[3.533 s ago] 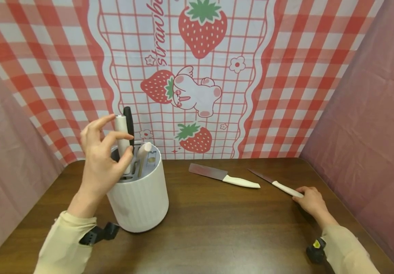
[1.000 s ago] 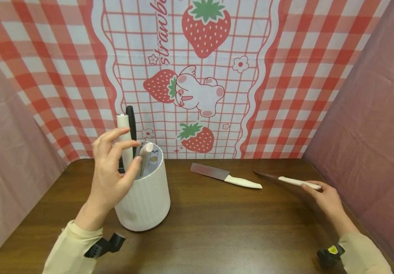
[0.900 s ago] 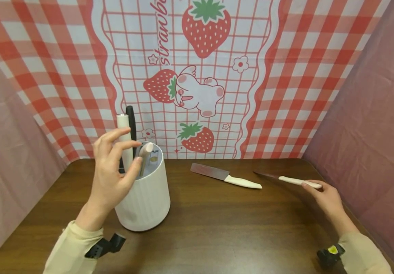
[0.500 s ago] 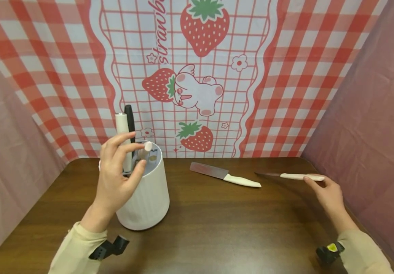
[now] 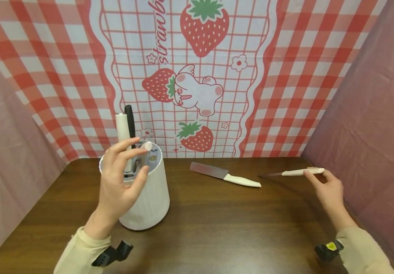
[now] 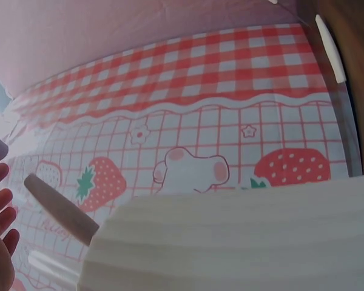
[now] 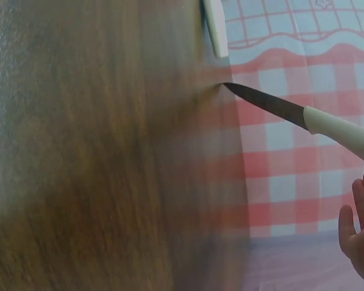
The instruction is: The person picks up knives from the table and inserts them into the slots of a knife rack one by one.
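Note:
My right hand (image 5: pixel 328 192) pinches the white handle of a slim pointed knife (image 5: pixel 301 172). In the right wrist view its dark blade (image 7: pixel 270 104) slants over the table edge. My left hand (image 5: pixel 118 186) hovers at the front of a white ribbed knife holder (image 5: pixel 150 203), thumb and fingers spread apart. Its index fingertip overlaps a short round-ended handle (image 5: pixel 147 146) in the head view; the left wrist view shows a gap between fingers and handles. A tall white handle (image 5: pixel 122 125) and a black handle (image 5: pixel 130 120) also stand in the holder.
A broad-bladed knife with a white handle (image 5: pixel 241 180) lies flat on the brown wooden table (image 5: pixel 217 228), between holder and right hand. Behind the table hangs a red checked strawberry cloth (image 5: pixel 197 91). Pink cloth (image 5: pixel 364 114) closes off both sides.
My right hand has raised the slim knife off the table, its handle end going up and right. My left hand has moved right and down, away from the tall white handle.

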{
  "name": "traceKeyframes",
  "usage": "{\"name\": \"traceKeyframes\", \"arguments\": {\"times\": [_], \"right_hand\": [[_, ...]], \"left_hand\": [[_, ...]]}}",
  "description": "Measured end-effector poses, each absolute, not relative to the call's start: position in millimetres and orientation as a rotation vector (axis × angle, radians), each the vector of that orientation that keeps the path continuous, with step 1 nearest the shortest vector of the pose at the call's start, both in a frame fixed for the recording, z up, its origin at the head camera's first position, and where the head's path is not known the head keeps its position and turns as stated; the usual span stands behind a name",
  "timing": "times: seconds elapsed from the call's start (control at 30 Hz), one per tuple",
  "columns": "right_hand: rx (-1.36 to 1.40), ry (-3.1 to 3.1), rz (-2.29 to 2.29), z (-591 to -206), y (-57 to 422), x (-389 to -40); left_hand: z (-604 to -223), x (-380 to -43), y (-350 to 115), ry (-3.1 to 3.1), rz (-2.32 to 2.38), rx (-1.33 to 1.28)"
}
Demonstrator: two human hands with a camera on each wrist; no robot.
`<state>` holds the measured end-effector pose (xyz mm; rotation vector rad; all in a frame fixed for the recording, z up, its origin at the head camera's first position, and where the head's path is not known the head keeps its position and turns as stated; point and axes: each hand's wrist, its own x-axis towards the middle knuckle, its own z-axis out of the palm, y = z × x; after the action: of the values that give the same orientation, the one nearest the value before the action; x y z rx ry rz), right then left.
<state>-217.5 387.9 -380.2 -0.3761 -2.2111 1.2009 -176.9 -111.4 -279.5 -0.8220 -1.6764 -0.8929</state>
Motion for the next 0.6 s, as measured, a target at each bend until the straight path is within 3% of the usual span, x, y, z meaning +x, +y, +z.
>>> {"name": "traceKeyframes", "arguments": {"times": [0.6], "right_hand": [[-0.073, -2.126, 1.044, -347, 371, -214]], "left_hand": [[-284, -174, -96, -1.603, -0.821, -0.899]]}}
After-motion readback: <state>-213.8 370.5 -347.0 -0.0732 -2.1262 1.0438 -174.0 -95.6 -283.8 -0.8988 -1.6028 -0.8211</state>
